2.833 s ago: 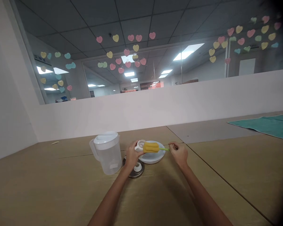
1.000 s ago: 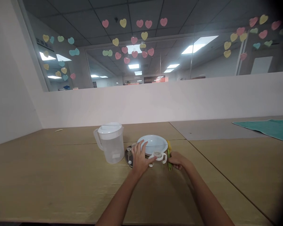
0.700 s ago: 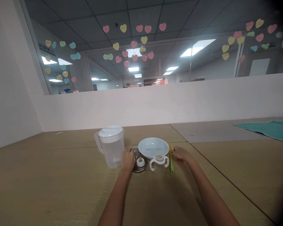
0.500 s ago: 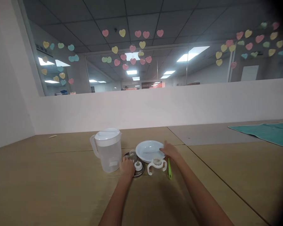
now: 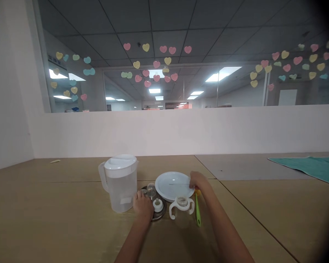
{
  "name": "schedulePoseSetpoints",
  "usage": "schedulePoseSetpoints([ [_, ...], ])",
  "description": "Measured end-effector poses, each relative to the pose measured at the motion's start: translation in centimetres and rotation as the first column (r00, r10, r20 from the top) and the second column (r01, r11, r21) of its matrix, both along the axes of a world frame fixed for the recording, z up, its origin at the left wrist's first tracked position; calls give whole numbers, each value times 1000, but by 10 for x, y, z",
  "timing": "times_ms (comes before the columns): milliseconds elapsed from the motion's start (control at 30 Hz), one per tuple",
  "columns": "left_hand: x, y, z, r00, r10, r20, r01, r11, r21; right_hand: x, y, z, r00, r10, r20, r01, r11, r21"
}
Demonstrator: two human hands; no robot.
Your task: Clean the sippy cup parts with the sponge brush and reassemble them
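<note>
My left hand point(image 5: 143, 207) is curled at the left side of a round metal tray point(image 5: 159, 218); what its fingers grip is hidden. On the tray are a clear dome-shaped cap point(image 5: 151, 190) and a white bottle collar with a teat point(image 5: 158, 205). My right hand point(image 5: 200, 182) is closed at the right rim of a white plate point(image 5: 164, 193), its fingers on the end of a thin rod point(image 5: 178, 184) lying across the plate. In front stands a clear baby bottle with white two-handled grip point(image 5: 182, 204). A green-handled brush point(image 5: 198, 212) lies beside it, its yellowish end partly behind my right hand.
A lidded translucent pitcher point(image 5: 121, 186) stands left of the tray. A teal cloth point(image 5: 315, 166) lies at the far right, on a grey part of the table. Behind the table rises a white wall point(image 5: 159, 133) below a window with heart-shaped notes.
My right hand's fingers, stretched out toward the plate's rim before, are now closed there at the rod's end. The view has tilted up slightly. My left hand stays at the tray.
</note>
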State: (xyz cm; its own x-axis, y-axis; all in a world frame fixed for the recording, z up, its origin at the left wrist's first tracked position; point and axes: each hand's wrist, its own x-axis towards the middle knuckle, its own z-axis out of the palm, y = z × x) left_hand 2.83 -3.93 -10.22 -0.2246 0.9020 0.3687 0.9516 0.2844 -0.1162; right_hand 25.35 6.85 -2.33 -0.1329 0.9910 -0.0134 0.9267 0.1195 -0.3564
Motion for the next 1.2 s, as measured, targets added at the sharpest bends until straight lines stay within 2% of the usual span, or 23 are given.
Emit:
schedulePoseSetpoints([
  [133,3,-1,4,999,2,38,-3,1000,4,-2,-4,6,989,103,-106,-100,995,25],
  [300,4,-7,21,996,12,86,-15,999,42,-20,-11,7,912,261,-316,-208,959,192],
  [400,5,-10,33,979,-41,201,9,987,158,-35,-11,0,838,343,-424,-277,937,210],
  [467,7,-10,39,943,-156,294,59,948,313,-43,-10,-8,797,361,-483,-310,933,185],
  [533,10,-7,40,853,-352,385,134,861,491,-48,-8,-16,775,354,-524,-317,934,162],
  [567,12,-5,39,775,-460,432,160,806,571,-50,-6,-19,769,344,-539,-309,938,157],
  [667,20,1,30,462,-702,543,173,671,721,-48,-5,-16,757,311,-575,-239,950,199],
  [733,26,4,23,304,-761,573,198,638,744,-44,-10,-4,745,301,-595,-163,947,275],
  [800,30,5,17,246,-773,584,261,633,729,-38,-22,14,730,306,-611,-58,918,391],
  [867,34,4,15,249,-771,586,310,637,706,-33,-41,34,696,341,-632,127,808,575],
  [900,35,4,14,247,-770,588,313,638,704,-31,-51,44,669,366,-647,162,777,608],
  [967,35,5,15,205,-775,597,297,631,717,-29,-72,60,620,415,-666,173,756,632],
  [1033,34,7,17,127,-780,612,274,621,734,-30,-90,71,589,451,-671,168,744,647],
  [1133,34,11,17,22,-787,617,274,598,753,-33,-107,79,567,486,-665,126,747,653],
  [1200,34,13,14,-9,-787,617,301,587,752,-36,-113,79,567,510,-647,76,750,657],
])
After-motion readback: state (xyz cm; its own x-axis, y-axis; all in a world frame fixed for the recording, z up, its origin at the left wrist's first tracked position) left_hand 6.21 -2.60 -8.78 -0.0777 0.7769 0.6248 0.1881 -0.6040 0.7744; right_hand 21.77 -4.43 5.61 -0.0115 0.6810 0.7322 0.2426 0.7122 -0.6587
